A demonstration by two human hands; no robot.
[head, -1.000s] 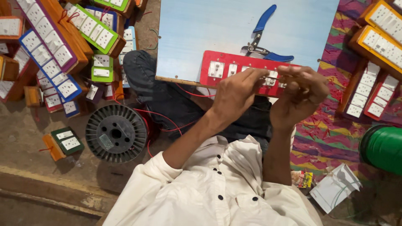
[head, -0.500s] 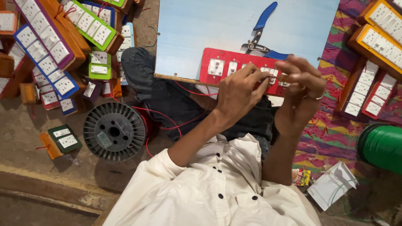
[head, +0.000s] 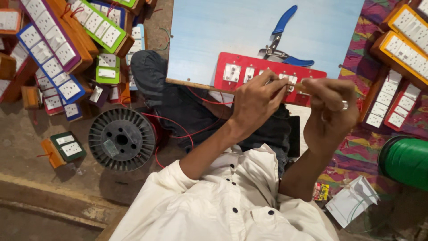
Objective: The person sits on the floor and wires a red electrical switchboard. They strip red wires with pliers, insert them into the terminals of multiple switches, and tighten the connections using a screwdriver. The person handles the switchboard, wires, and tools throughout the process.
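Hands meet over the red switch panel, which lies on the near edge of a pale blue board across our lap. Our left hand is curled, its fingertips pressed together at the panel's front edge; what they pinch, we cannot tell. Our right hand, ringed, is closed just beside it, and a thin stick-like piece shows between the two. Beyond the hands, blue-handled pliers rest on the board. Red wire trails from under the left hand toward a black spool on the floor. Well left of it lie finished switch boxes; a green spool sits right of our right hand.
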